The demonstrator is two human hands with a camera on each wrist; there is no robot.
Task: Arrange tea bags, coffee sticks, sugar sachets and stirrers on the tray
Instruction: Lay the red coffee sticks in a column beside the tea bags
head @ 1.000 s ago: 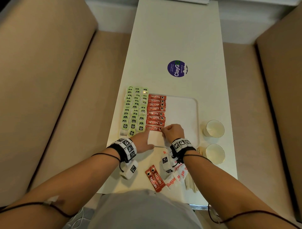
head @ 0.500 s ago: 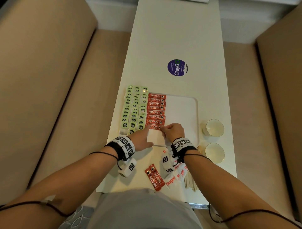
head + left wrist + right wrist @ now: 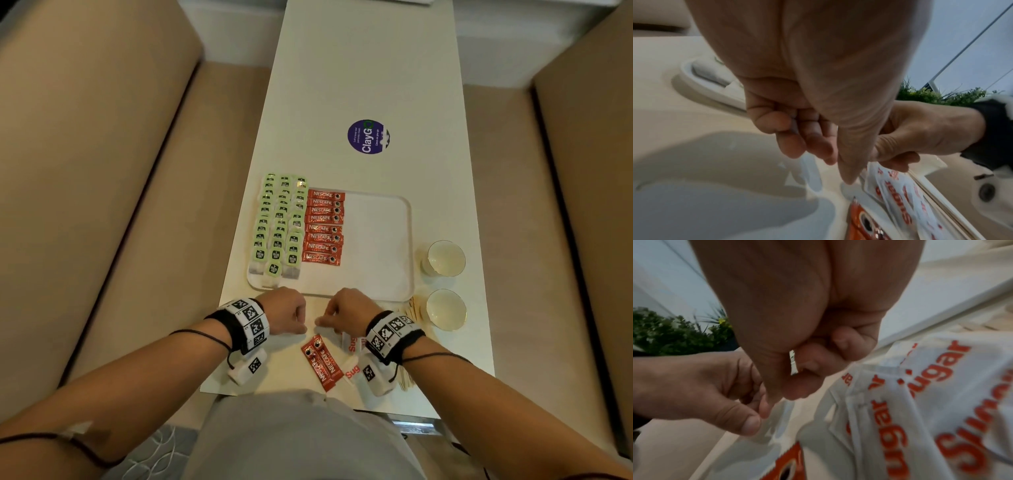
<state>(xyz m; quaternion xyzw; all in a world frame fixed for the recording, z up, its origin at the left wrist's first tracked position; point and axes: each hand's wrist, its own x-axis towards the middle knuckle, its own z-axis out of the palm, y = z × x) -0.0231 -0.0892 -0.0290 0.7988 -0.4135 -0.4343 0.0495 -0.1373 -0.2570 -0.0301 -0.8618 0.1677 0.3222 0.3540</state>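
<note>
Both hands hover just near of the white tray (image 3: 376, 246), above two loose Nescafe coffee sticks (image 3: 322, 363) and a heap of sugar sachets (image 3: 920, 402). The left hand (image 3: 286, 310) has its fingers curled in, nothing visibly held. The right hand (image 3: 346, 311) pinches a thin white edge, perhaps a sachet; what it is cannot be told. Tea bags (image 3: 279, 222) and eight coffee sticks (image 3: 323, 228) already line the tray's left half. To do this well, judging by those rows: lift one stick by its end and lay it snug below the last, parallel. Wooden stirrers (image 3: 412, 306) wait near two cups (image 3: 445, 284).
</note>
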